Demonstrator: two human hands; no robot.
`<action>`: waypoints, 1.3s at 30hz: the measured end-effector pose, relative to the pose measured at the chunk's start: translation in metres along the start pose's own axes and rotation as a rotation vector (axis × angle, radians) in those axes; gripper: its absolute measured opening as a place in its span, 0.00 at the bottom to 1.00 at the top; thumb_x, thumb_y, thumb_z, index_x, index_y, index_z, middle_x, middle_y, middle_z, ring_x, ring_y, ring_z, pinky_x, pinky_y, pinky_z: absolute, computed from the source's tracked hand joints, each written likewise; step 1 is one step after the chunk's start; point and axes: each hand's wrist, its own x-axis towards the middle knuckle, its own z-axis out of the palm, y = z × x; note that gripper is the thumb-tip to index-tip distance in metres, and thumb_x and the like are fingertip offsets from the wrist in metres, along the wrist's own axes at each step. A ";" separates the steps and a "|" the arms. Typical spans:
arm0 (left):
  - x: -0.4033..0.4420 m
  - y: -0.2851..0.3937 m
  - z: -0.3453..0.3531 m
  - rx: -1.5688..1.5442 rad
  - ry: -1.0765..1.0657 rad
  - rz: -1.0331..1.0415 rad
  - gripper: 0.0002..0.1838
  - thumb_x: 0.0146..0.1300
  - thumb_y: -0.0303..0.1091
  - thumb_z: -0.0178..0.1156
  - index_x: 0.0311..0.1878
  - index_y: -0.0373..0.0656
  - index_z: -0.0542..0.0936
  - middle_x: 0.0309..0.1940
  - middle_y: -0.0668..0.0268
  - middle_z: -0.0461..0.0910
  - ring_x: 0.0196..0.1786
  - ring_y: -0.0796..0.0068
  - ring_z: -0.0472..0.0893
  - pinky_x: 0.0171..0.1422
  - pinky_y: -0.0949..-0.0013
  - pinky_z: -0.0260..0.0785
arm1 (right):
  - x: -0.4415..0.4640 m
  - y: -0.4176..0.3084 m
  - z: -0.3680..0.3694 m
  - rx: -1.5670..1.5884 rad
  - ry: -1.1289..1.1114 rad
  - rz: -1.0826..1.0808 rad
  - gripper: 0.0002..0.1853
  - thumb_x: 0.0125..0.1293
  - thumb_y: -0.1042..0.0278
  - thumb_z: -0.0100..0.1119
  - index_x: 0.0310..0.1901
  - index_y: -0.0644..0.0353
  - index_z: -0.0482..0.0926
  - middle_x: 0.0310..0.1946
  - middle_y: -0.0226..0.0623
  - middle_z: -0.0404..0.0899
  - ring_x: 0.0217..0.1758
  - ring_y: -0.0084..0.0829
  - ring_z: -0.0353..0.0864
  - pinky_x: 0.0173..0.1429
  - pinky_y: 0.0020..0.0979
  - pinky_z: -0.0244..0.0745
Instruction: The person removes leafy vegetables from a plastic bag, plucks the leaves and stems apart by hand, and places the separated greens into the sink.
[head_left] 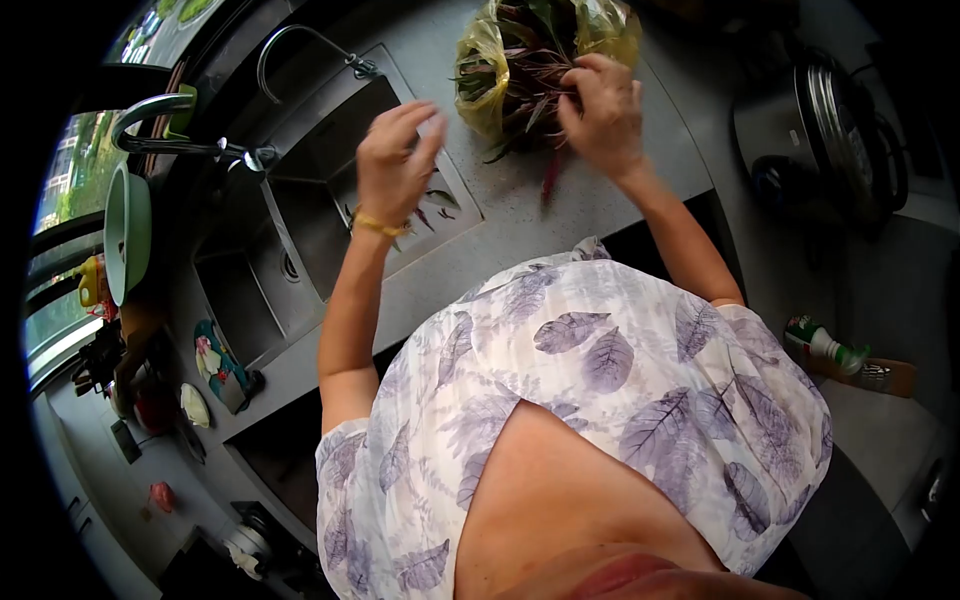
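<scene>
The leafy stems [530, 85] lie in an open yellow plastic bag [484, 85] on the tabletop [540, 205], right of the sink [330, 150]. The right hand [605, 115] has its fingers curled at the stems; the left hand [398, 165], fingers slightly apart and blurred, hovers near the sink's right edge.

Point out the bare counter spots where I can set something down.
Speckled grey countertop is bare between the steel double sink and dark-red sprig, and between the right hand and black, silver-banded cooker. Crowded: around the yellow plastic bag of purple-green leaves, and the leaf-strewn sink rim near the left hand.
</scene>
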 end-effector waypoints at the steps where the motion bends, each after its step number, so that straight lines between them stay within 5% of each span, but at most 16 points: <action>1: 0.013 0.023 0.019 -0.070 -0.075 0.032 0.11 0.56 0.35 0.63 0.36 0.37 0.82 0.39 0.56 0.81 0.42 0.61 0.81 0.48 0.66 0.72 | -0.004 0.012 -0.003 -0.077 -0.044 0.024 0.14 0.50 0.72 0.59 0.40 0.53 0.74 0.40 0.31 0.74 0.44 0.31 0.73 0.45 0.37 0.62; 3: 0.029 0.040 0.069 -0.093 -0.171 0.171 0.14 0.53 0.34 0.66 0.41 0.36 0.81 0.43 0.56 0.81 0.46 0.62 0.81 0.51 0.67 0.72 | -0.007 0.036 -0.005 -0.232 -0.121 0.065 0.17 0.51 0.72 0.59 0.45 0.52 0.74 0.45 0.31 0.73 0.49 0.31 0.73 0.47 0.38 0.63; 5: 0.038 0.042 0.119 0.146 -0.230 0.309 0.28 0.51 0.46 0.67 0.50 0.34 0.76 0.54 0.51 0.74 0.60 0.55 0.70 0.65 0.63 0.61 | -0.020 0.067 0.005 -0.196 -0.191 0.071 0.21 0.50 0.71 0.60 0.48 0.49 0.71 0.40 0.31 0.74 0.45 0.32 0.74 0.47 0.40 0.62; 6: 0.039 0.034 0.140 0.300 -0.350 0.267 0.43 0.46 0.55 0.68 0.60 0.35 0.67 0.63 0.48 0.63 0.68 0.52 0.60 0.69 0.55 0.53 | -0.025 0.077 0.009 -0.177 -0.224 0.075 0.23 0.49 0.70 0.61 0.49 0.48 0.70 0.38 0.31 0.74 0.43 0.33 0.75 0.46 0.40 0.62; 9: 0.038 0.020 0.164 0.531 -0.500 0.022 0.63 0.37 0.61 0.70 0.70 0.41 0.46 0.70 0.48 0.45 0.72 0.49 0.48 0.68 0.40 0.45 | -0.035 0.094 0.004 -0.053 -0.193 0.364 0.14 0.50 0.76 0.56 0.40 0.52 0.76 0.29 0.32 0.78 0.37 0.32 0.77 0.47 0.36 0.67; 13: 0.042 0.015 0.146 0.521 -0.534 -0.118 0.59 0.40 0.45 0.73 0.71 0.41 0.46 0.69 0.46 0.48 0.64 0.47 0.63 0.62 0.51 0.61 | -0.033 0.115 -0.012 0.641 -0.214 0.973 0.10 0.49 0.83 0.49 0.31 0.59 0.77 0.28 0.29 0.79 0.31 0.25 0.77 0.42 0.27 0.71; 14: 0.037 -0.006 0.148 0.462 -0.441 -0.043 0.58 0.40 0.42 0.73 0.70 0.39 0.46 0.64 0.47 0.60 0.59 0.47 0.68 0.59 0.55 0.64 | -0.033 0.119 -0.015 0.789 -0.187 1.015 0.10 0.49 0.84 0.48 0.31 0.60 0.77 0.28 0.29 0.79 0.30 0.23 0.76 0.40 0.26 0.71; 16: 0.045 -0.004 0.135 0.427 -0.553 -0.209 0.56 0.41 0.38 0.71 0.70 0.37 0.46 0.56 0.49 0.69 0.54 0.49 0.72 0.56 0.59 0.66 | -0.032 0.126 -0.019 1.088 -0.136 1.082 0.11 0.48 0.86 0.47 0.31 0.62 0.76 0.27 0.29 0.78 0.29 0.20 0.74 0.37 0.23 0.71; 17: 0.039 -0.022 0.139 0.323 -0.426 -0.111 0.52 0.42 0.38 0.70 0.68 0.35 0.51 0.42 0.51 0.76 0.45 0.51 0.75 0.51 0.57 0.68 | -0.033 0.130 -0.019 1.137 -0.145 1.118 0.10 0.48 0.86 0.47 0.31 0.63 0.75 0.27 0.30 0.78 0.28 0.21 0.74 0.36 0.23 0.71; 19: 0.042 -0.015 0.123 0.217 -0.372 -0.139 0.46 0.43 0.37 0.69 0.66 0.38 0.58 0.39 0.52 0.77 0.41 0.51 0.76 0.49 0.59 0.69 | -0.035 0.136 -0.012 1.251 -0.168 1.179 0.10 0.47 0.87 0.48 0.30 0.63 0.74 0.27 0.32 0.78 0.28 0.21 0.74 0.35 0.23 0.70; 21: 0.037 -0.015 0.117 0.110 -0.223 -0.182 0.34 0.45 0.33 0.66 0.60 0.43 0.70 0.39 0.55 0.79 0.40 0.56 0.78 0.48 0.65 0.70 | -0.038 0.138 -0.007 1.214 -0.195 1.184 0.10 0.48 0.87 0.47 0.30 0.63 0.74 0.27 0.31 0.77 0.27 0.21 0.73 0.34 0.22 0.69; 24: 0.036 -0.024 0.108 -0.093 -0.063 -0.187 0.32 0.45 0.31 0.67 0.58 0.42 0.71 0.43 0.54 0.79 0.45 0.62 0.79 0.51 0.69 0.69 | -0.051 0.148 0.004 1.073 -0.213 1.125 0.09 0.49 0.87 0.47 0.30 0.64 0.74 0.27 0.31 0.77 0.28 0.19 0.73 0.34 0.20 0.68; 28: 0.041 -0.014 0.084 -0.687 -0.079 -0.584 0.22 0.53 0.24 0.64 0.54 0.35 0.74 0.45 0.67 0.78 0.47 0.77 0.76 0.54 0.74 0.67 | -0.059 0.153 0.005 0.683 -0.297 0.986 0.09 0.50 0.87 0.46 0.32 0.66 0.74 0.27 0.31 0.77 0.29 0.19 0.75 0.34 0.19 0.68; 36: 0.031 -0.038 0.070 -1.118 -0.015 -0.712 0.16 0.62 0.25 0.55 0.54 0.33 0.72 0.48 0.64 0.77 0.47 0.78 0.76 0.54 0.76 0.67 | -0.067 0.160 0.000 0.702 -0.338 0.971 0.10 0.52 0.85 0.46 0.36 0.67 0.75 0.30 0.30 0.77 0.32 0.19 0.76 0.40 0.19 0.70; 39: 0.018 -0.055 0.076 -1.512 -0.133 -0.735 0.14 0.65 0.25 0.51 0.53 0.33 0.72 0.45 0.64 0.78 0.45 0.78 0.77 0.50 0.77 0.70 | -0.069 0.167 0.000 0.716 -0.383 0.958 0.10 0.53 0.83 0.48 0.39 0.67 0.74 0.33 0.30 0.77 0.35 0.20 0.76 0.42 0.20 0.70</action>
